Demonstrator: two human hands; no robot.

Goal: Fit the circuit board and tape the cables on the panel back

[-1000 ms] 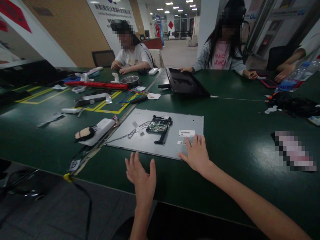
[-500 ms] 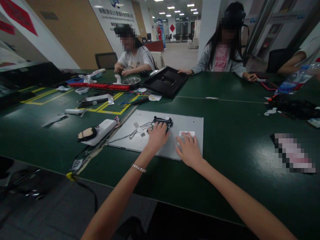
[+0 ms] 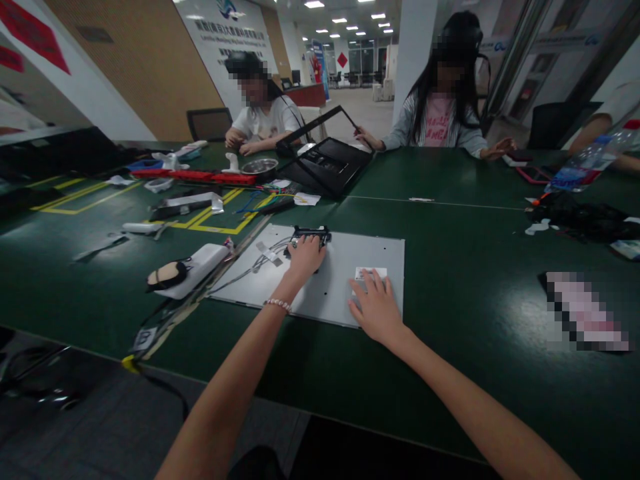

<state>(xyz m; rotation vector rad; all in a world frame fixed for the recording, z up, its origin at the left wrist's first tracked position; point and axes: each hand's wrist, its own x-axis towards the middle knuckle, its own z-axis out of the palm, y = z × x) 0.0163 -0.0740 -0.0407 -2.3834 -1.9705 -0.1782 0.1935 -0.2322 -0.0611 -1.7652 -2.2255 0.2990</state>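
A thin grey metal panel, perhaps the back of a display, lies flat on the table in front of me. My left hand is closed over a black bracket with a circuit board at the panel's far left part; its fingers hide much of the board. Thin grey cables, taped together, run from it to the panel's left edge. Palm down, my right hand rests on the panel's right part with fingers spread, their tips at a white label.
Left of the panel lies a white pouch-like item with a tan pad. Across the green table, a co-worker's hand holds a thin black frame above a black casing. A phone and a bottle are at right.
My left hand and the bracket have shifted a little left and away across the panel, uncovering a small dark hole. The co-worker's thin frame has risen off the black casing. My right hand stays put.
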